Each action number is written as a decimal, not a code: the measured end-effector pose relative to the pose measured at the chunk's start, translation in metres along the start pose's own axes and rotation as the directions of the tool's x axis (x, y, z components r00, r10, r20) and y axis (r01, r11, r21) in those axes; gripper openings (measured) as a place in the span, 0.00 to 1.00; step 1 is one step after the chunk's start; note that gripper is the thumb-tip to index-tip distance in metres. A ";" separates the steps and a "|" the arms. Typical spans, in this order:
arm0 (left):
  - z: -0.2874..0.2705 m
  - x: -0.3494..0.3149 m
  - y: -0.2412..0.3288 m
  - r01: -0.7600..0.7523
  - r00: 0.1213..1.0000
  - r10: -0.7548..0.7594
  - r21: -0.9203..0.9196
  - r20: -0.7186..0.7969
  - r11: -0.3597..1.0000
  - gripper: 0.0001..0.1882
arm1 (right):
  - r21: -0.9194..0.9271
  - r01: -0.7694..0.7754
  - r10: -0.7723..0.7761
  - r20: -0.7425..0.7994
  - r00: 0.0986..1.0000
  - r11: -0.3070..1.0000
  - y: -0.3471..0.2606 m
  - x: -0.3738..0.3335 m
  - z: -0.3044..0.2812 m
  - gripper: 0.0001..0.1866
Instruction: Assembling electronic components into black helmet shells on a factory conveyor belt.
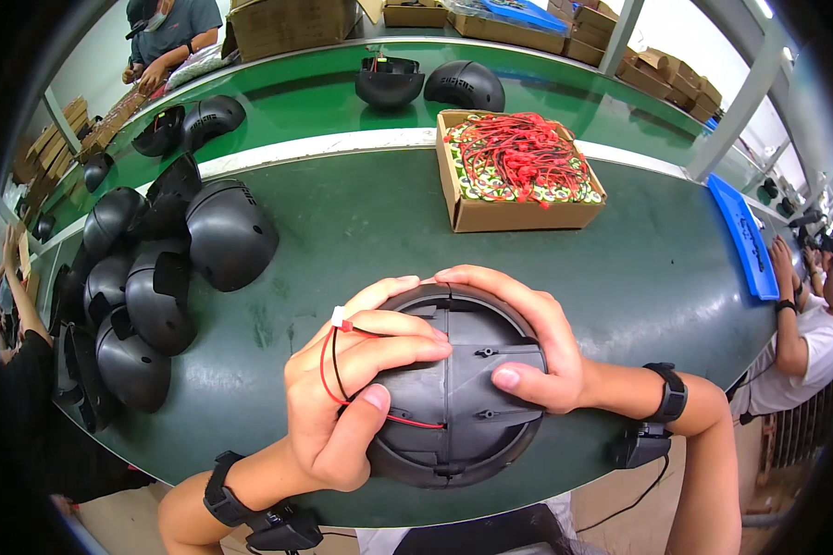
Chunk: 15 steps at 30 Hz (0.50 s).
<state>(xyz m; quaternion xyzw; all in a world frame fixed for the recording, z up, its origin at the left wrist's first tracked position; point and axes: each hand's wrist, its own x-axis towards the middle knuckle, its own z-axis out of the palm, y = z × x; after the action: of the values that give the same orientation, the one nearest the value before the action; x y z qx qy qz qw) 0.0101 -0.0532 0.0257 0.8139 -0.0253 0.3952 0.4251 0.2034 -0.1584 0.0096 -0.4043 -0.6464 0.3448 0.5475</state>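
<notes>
A round black plastic housing (pixel 477 379) is between my two hands above the near edge of the green table. A seam runs down its middle, as though two half shells meet there. My left hand (pixel 342 398) holds its left side, two fingers and the thumb pressed against it. A red and a black wire come out at the seam, loop around my left fingers and end in a small white plug (pixel 340 316). With fingers around the far rim and thumb on the face, my right hand (pixel 551 356) grips the right side. The underside is hidden.
Black half shells (pixel 230 231) are piled at the left. A cardboard box (pixel 523 215) of red-and-black wired parts stands beyond my hands. More shells (pixel 389 85) sit on the green conveyor (pixel 305 91). A blue tray (pixel 745 240) lies right. Other people work on both sides.
</notes>
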 end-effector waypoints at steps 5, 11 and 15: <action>0.000 0.002 0.002 0.040 0.999 -0.041 -0.036 -0.022 0.999 0.21 | 0.105 0.004 -0.001 -0.032 0.999 0.995 -0.003 0.001 0.008 0.40; -0.003 0.003 0.001 0.021 1.000 -0.021 0.010 0.007 1.000 0.22 | -0.026 0.028 -0.029 -0.036 0.999 0.999 -0.005 0.000 0.006 0.37; -0.004 0.009 -0.006 -0.048 0.990 0.078 0.237 -0.119 0.970 0.21 | -0.084 0.020 -0.030 -0.113 0.993 0.996 -0.004 0.005 0.000 0.34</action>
<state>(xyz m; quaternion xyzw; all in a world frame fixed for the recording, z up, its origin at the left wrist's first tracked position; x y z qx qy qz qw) 0.0162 -0.0432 0.0291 0.8301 0.0227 0.4601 0.3144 0.2021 -0.1560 0.0154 -0.4376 -0.6329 0.2871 0.5706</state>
